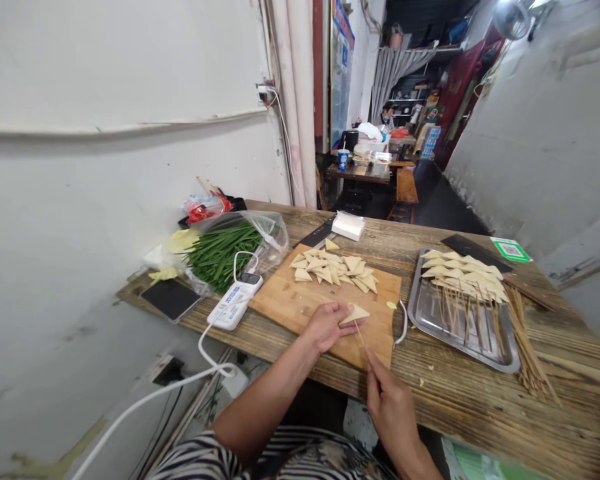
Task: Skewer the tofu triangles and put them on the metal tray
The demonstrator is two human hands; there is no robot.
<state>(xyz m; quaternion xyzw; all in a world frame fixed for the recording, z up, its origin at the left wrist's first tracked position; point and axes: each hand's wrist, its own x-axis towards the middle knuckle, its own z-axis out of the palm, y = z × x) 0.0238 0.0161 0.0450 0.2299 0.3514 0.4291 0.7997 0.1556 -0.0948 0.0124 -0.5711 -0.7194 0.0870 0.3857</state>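
Observation:
Over the front of a wooden cutting board, my left hand holds a pale triangular slice, which looks like tofu skin, between thumb and fingers. My right hand pinches a thin wooden skewer whose upper end meets the slice; whether the tip is inside it I cannot tell. Behind my hands, a heap of similar triangles lies on the board. To the right, a metal tray bears skewered triangles in overlapping rows. Loose skewers lie along the tray's right side.
Left of the board are a white power strip with cables, a dark phone-like slab and green chives in a plastic bag. A white tissue pack sits behind the board. A person is at a far table.

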